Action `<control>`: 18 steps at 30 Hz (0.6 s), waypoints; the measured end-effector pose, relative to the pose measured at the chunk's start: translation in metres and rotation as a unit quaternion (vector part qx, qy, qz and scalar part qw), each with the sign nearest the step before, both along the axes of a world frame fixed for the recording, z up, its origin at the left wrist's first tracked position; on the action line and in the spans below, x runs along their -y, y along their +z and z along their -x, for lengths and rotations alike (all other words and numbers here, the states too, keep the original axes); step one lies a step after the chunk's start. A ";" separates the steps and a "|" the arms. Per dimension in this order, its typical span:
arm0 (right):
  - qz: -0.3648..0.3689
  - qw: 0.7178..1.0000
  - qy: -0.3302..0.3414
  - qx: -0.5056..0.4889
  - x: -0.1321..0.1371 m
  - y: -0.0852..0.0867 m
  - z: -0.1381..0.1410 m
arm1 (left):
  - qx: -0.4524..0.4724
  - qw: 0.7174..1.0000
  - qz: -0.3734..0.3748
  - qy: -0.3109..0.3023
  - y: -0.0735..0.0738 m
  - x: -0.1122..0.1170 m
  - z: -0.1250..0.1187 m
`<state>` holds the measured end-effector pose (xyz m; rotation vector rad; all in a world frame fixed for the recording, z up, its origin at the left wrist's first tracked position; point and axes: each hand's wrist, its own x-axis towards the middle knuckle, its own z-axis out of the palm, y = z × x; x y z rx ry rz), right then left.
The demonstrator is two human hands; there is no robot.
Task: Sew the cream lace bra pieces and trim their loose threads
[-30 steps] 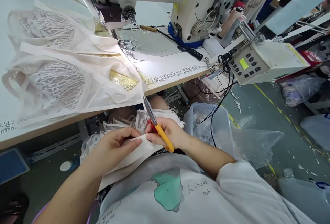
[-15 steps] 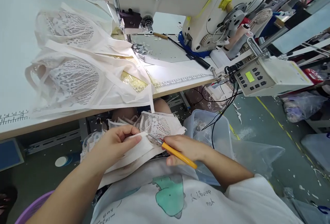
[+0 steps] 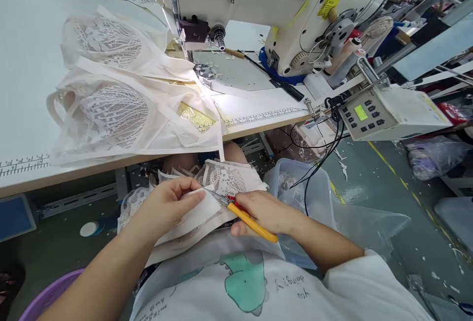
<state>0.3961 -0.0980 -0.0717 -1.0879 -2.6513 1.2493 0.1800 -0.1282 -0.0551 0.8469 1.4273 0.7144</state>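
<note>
My left hand [image 3: 168, 205] pinches a cream fabric piece [image 3: 201, 212] in my lap, fingers closed on its upper edge. My right hand [image 3: 264, 210] grips yellow-handled thread snips [image 3: 247, 217], whose blades point left at the fabric's edge beside my left fingertips. A white lace piece [image 3: 225, 178] lies under the fabric on my knees. More lace and cream garments [image 3: 118, 109] are piled on the white sewing table [image 3: 22, 79] above.
A white sewing machine [image 3: 281, 5] stands on the table, with a control box [image 3: 373, 114] on its right and black cables hanging down. A clear plastic bin [image 3: 306, 188] with a bag sits at my right. A purple basket rim [image 3: 48, 294] shows at lower left.
The snips have swung from pointing up toward the table edge down to lie level, with their tips at the fabric edge. The view has tilted up slightly. My left hand kept its pinch.
</note>
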 end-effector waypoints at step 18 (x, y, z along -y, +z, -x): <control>0.100 0.955 -0.203 -0.189 0.006 -0.002 0.017 | -0.070 0.984 -0.128 -0.101 -0.005 -0.004 0.001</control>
